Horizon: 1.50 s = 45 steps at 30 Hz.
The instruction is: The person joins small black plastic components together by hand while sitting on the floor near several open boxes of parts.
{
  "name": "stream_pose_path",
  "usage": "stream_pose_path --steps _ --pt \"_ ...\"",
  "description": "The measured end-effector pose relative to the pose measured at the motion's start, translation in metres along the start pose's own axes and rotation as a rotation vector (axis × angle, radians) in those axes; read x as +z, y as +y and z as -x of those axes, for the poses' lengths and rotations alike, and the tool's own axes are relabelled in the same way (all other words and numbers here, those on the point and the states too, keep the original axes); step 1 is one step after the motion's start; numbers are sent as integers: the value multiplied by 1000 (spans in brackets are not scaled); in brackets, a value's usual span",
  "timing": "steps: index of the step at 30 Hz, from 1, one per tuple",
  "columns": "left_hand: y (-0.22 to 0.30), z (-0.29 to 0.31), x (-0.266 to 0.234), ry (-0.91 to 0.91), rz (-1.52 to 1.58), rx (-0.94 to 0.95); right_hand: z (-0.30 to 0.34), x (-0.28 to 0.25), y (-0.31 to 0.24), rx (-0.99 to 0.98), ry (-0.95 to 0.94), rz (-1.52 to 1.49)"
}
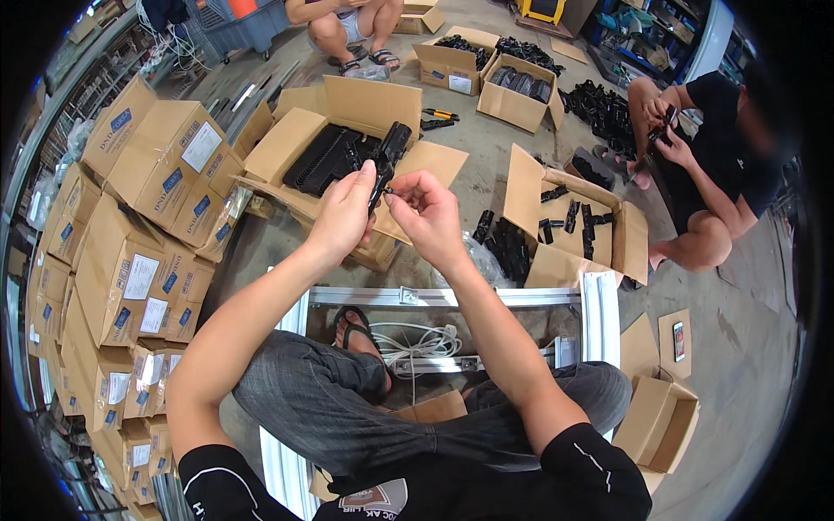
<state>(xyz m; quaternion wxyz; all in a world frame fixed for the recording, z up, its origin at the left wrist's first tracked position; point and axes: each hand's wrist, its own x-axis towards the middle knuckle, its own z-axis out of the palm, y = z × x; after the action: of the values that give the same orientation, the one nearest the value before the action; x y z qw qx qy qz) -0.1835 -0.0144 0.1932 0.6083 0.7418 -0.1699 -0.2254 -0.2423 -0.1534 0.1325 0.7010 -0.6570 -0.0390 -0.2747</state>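
Observation:
My left hand (pixel 346 208) is closed round a glossy black part (pixel 395 143), long and bracket-like, held tilted upward over an open carton (pixel 282 139). Beside it, my right hand (pixel 427 213) pinches at the part's lower end with thumb and forefinger. Something small and dark shows at those fingertips, too small to name. Rows of black ribbed parts (pixel 317 165) fill the carton behind my left hand. Palms and the undersides of my fingers are partly hidden.
Stacked cartons (pixel 130 286) line the left side. A carton with several black parts (pixel 578 213) stands right of my hands, near a loose black pile (pixel 504 247). A metal frame (pixel 486 297) surrounds my legs. One co-worker (pixel 721 156) sits at right, another (pixel 347 26) squats at the back.

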Motion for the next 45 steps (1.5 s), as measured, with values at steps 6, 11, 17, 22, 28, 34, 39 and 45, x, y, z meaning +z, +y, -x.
stream_pose_path --steps 6,11,17,22,28,34,39,45 --pt "-3 -2 5 18 22 49 0 3 6 -79 84 -52" --pt "-5 -5 4 13 -3 52 -2 2 8 -148 84 -1" --pt "-10 -9 2 8 -5 33 -4 1 0 -270 65 212" --pt "-12 -11 2 7 -9 23 -7 1 2 -342 75 270" --pt "-10 -11 9 62 -5 31 -6 -1 3 -338 80 329" --pt "-14 -13 6 51 -14 17 -4 2 6 -325 82 336" --pt "-13 -12 7 50 -30 36 -4 3 5 -342 107 320" --pt "-14 -13 2 40 -52 17 -3 2 8 -295 86 299"
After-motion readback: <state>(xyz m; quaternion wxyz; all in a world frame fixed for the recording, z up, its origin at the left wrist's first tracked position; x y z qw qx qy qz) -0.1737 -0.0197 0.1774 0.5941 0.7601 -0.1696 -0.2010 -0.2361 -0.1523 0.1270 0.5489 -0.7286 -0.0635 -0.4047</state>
